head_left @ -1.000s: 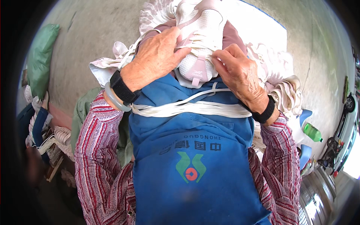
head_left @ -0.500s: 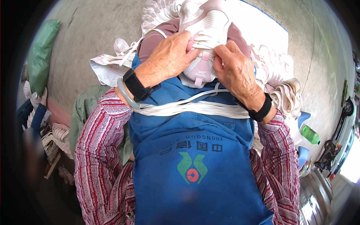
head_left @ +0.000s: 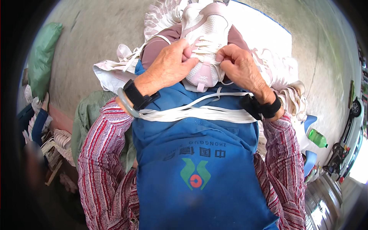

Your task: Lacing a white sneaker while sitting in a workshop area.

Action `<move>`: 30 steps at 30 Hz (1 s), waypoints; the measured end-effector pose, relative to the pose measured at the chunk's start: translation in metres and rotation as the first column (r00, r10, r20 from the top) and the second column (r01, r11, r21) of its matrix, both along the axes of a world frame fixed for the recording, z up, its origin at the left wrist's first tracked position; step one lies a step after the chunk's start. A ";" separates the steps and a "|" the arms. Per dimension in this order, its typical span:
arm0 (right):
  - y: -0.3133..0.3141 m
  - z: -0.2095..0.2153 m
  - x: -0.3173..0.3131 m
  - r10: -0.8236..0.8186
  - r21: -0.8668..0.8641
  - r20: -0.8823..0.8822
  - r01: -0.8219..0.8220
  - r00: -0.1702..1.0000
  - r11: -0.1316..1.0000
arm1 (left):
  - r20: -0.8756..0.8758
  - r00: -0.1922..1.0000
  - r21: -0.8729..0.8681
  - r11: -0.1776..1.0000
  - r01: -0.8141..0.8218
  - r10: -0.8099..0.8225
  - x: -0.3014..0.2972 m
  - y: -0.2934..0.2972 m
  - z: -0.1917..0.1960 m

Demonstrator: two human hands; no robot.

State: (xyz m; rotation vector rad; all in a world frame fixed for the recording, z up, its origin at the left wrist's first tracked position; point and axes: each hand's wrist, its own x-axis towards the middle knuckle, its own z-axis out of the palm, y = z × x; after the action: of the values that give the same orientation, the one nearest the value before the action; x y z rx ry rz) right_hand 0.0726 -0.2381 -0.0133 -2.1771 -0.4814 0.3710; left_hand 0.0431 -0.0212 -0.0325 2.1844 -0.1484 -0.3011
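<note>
Bundle of white laces (head_left: 199, 113) drapes across the blue apron (head_left: 195, 161) at the lap. Above it, left hand (head_left: 168, 67) and right hand (head_left: 239, 67), spread wider a second ago, now pinch shut on the lacing of the white shoe (head_left: 205, 42) held on the knees, so threading looks under way. Beyond, more white shoe parts (head_left: 161, 15) lie on the concrete floor (head_left: 96, 42).

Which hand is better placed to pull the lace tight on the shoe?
Probably the left hand: its fingertips pinch at the laces in the middle of the white shoe. The right hand grips the shoe's side edge, steadying it. Which lace end each holds cannot be told.
</note>
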 end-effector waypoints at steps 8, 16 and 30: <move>-0.017 -0.002 0.000 -0.007 0.134 -0.348 0.057 0.937 0.989 | 0.327 0.945 -0.066 0.996 0.056 -0.032 0.002 -0.011 0.019; -0.010 -0.009 -0.012 0.039 -0.021 0.254 -0.035 0.967 0.999 | 0.292 0.956 -0.084 0.994 0.066 -0.039 0.004 -0.021 0.017; -0.020 -0.004 0.000 0.096 0.423 -0.369 0.076 0.924 0.903 | 0.363 0.872 -0.005 0.935 0.355 -0.329 0.023 -0.029 0.017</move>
State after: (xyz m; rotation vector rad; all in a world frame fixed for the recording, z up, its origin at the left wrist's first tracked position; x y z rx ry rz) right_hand 0.0730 -0.2580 -0.0172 -1.6197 -0.3163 0.6195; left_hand 0.0665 -0.0498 -0.0159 2.1155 -0.7471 -0.0873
